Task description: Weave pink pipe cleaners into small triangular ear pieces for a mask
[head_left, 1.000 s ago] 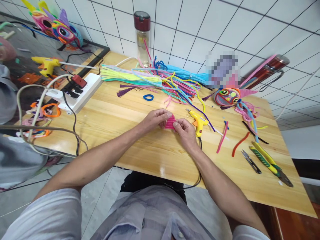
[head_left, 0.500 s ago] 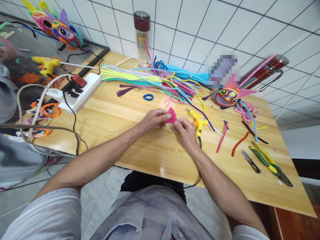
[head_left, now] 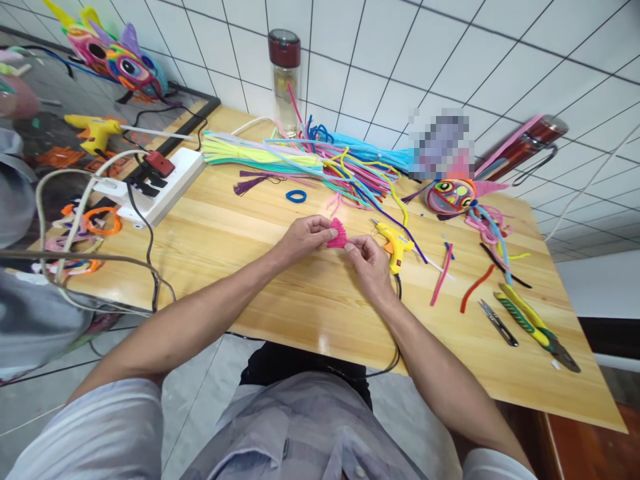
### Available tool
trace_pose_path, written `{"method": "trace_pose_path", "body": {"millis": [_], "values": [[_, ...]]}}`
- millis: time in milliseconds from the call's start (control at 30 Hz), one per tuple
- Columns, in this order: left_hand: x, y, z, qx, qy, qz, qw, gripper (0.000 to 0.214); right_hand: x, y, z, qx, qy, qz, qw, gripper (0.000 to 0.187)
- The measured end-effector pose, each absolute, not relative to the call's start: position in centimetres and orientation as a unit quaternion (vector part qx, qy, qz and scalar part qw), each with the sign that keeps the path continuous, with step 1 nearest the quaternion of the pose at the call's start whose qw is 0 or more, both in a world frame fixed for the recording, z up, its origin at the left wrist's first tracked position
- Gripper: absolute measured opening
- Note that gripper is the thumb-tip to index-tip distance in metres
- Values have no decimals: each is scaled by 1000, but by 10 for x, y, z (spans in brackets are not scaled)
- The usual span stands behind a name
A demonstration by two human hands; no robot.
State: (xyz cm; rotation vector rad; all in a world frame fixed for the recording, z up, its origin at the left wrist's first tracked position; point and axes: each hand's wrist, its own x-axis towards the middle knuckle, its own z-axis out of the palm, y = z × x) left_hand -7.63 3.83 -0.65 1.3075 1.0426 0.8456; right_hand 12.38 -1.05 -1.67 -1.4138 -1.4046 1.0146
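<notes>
Above the middle of the table, a small pink piece of pipe cleaner rows (head_left: 339, 234), ridged and tapering at the top, is held between both hands. My left hand (head_left: 309, 237) pinches its left side between thumb and fingers. At its lower right edge, my right hand (head_left: 370, 261) grips with thumb and forefinger, the other fingers curled. Just beyond my right hand lies a yellow glue gun (head_left: 397, 247). A blue pipe cleaner ring (head_left: 296, 196) rests farther back.
Bundled pipe cleaners (head_left: 270, 155) lie along the back, near a glass bottle (head_left: 286, 80). Pliers (head_left: 540, 330), thread snips (head_left: 497, 323) and a decorated mask (head_left: 450, 195) are on the right. A power strip (head_left: 173, 183) with cables stands left, near a second glue gun (head_left: 95, 130).
The pink piece has tilted slightly and shifted a little left between my fingers. Both hands keep their pinch; the view has moved slightly.
</notes>
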Motion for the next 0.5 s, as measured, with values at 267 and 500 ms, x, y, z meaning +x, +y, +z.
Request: {"method": "trace_pose_path", "body": {"millis": [267, 500], "values": [[-85, 43, -17, 796, 465, 323, 214, 41, 134, -3, 11, -575, -492, 397, 520, 28], [-77, 30, -21, 870, 388, 228, 200, 33, 154, 10, 38, -583, -535, 368, 488, 25]]}}
